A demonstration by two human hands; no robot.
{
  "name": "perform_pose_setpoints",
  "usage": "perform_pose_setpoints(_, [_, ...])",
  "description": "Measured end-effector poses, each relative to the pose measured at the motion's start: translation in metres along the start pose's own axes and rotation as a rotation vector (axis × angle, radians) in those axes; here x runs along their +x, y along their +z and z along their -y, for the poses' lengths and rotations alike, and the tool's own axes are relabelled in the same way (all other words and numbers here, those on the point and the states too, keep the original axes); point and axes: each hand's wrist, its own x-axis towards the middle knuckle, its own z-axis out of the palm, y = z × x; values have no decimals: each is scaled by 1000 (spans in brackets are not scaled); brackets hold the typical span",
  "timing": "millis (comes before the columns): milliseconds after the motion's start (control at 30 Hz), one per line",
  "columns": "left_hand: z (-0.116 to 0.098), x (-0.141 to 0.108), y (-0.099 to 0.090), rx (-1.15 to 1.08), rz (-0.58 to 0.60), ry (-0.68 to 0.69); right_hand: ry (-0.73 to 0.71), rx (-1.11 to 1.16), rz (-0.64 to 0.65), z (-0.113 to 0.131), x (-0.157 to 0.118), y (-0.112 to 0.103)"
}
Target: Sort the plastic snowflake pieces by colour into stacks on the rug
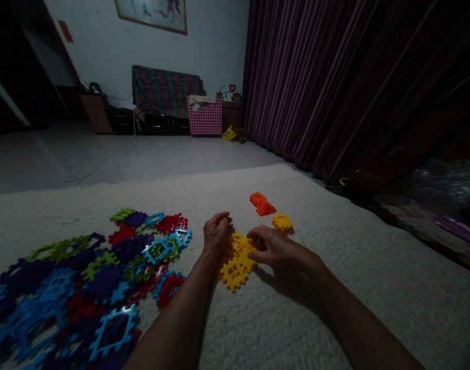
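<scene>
Yellow plastic tiles [237,262], flat squares with notched edges and cut-out windows, are gripped between both hands near the middle of a cream, nubbly-textured mat [335,288]. The left hand [217,232] is curled over the far left edge of the yellow tiles, fingers bent inward and closed on them. The right hand [275,248] is laid over their right side, fingers partly bent and pressed on the top tile, thumb tucked beneath. Just beyond the right hand a single yellow piece [282,222] is seen lying on the mat, and farther off a stack of orange tiles [261,203]. To the left, a loose heap of mixed tiles [104,272] in blue, purple, red and green is spread flat, well apart from the orange stack.
</scene>
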Motion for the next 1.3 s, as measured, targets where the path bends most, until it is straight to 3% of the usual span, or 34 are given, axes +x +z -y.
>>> perform_pose_setpoints(100, [4, 2, -2, -3, -3, 8, 40, -12, 111, 14, -5, 2])
perform_pose_setpoints(300, [11, 2, -2, 20, 78, 51, 53, 26, -12, 18, -11, 16])
perform_pose_setpoints(467, [0, -5, 0, 182, 144, 70, 32, 50, -151, 4, -14, 33])
perform_pose_setpoints(600, [-10, -22, -8, 480, 68, 192, 44, 79, -329, -2, -21, 51])
perform_pose_setpoints(700, [-9, -40, -17, 639, -3, 302, 52, 48, -393, -2, -25, 59])
perform_pose_setpoints(867, [6, -70, -22, 763, -68, 444, 50, 53, -407, 1, -26, 58])
perform_pose_setpoints(1000, [12, -85, -14, 957, 25, 487, 50, 70, -413, 0, -25, 55])
perform_pose_setpoints(1167, [13, -83, 0, 1007, 84, 475, 49, 103, -420, -6, -22, 55])
perform_pose_setpoints(1300, [22, -77, 0, 931, 108, 531, 78, 141, -433, -6, -22, 54])
